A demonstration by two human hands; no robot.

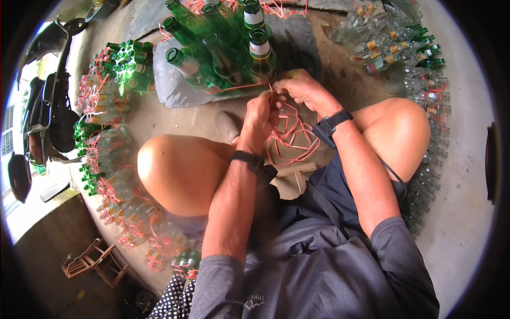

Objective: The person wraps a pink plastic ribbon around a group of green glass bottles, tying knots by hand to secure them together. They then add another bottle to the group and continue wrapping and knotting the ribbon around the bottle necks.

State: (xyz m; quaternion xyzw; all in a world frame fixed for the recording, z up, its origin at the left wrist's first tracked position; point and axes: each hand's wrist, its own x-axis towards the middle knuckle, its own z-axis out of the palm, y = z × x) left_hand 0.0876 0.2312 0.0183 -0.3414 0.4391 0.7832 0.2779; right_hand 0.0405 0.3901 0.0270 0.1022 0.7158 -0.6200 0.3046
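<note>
A cluster of green glass bottles [226, 61] stands upright on a dark slab [172, 90] in front of me. A strand of pinkish-red plastic twine [241, 86] runs along the near side of the bottles, low down, to my fingers. My left hand [260, 112] has its fingers closed on the twine just in front of the nearest bottle. Close beside it, my right hand [302, 87] pinches the twine between thumb and fingers. Loose loops of the same twine [289, 138] hang and lie below my hands, between my knees.
Bundles of green bottles [133, 64] and clear bottles [111, 141] line the left side, many tied with red twine. More clear bottles [372, 45] lie at the right. Farther left are a motorbike [50, 111] and a small wooden chair [95, 263]. Something dark [297, 53] rests on the slab.
</note>
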